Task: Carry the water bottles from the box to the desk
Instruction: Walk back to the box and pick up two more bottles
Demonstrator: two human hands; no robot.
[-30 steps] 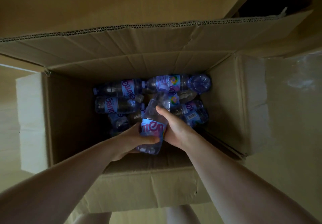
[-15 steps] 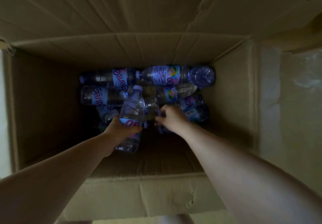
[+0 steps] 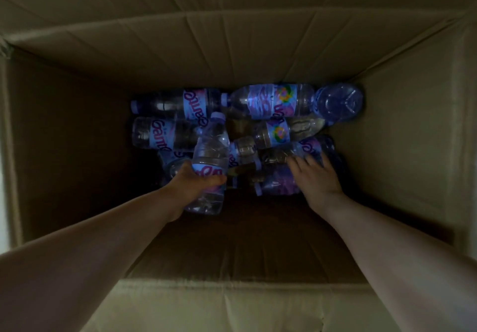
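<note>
You are leaning over the cardboard box (image 3: pixel 77 130) with both arms reaching down past its near wall, because the bottles are lying deep on its floor and there is no other way to get at them

Your left hand (image 3: pixel 192 185) is gripping one water bottle (image 3: pixel 210 161) round its label, thumb across the front and the fingers curled out of sight behind it; the bottle is standing nearly upright, cap pointing away from you, its base just on your side of the thumb. I judge you are holding it raised like this so that it is clear of the heap while the other hand fetches a second one

Your right hand (image 3: pixel 316 179) is lying palm down, fingers (image 3: pixel 299 162) only slightly spread and mostly straight, their tips touching a bottle lying on its side (image 3: pixel 296 151) just beyond them. They are not yet curling round it, so this reads as the start of a grasp rather than a hold. Under the palm another bottle (image 3: pixel 277 183) is showing, dim and purple

Beyond both sets of fingertips the remaining bottles (image 3: pixel 271 102) are lying crosswise against the far wall, piled loosely, some touching each other. The light is poor, so I cannot tell their exact count. The desk is not in view, and every bottle seen is inside the box
</note>
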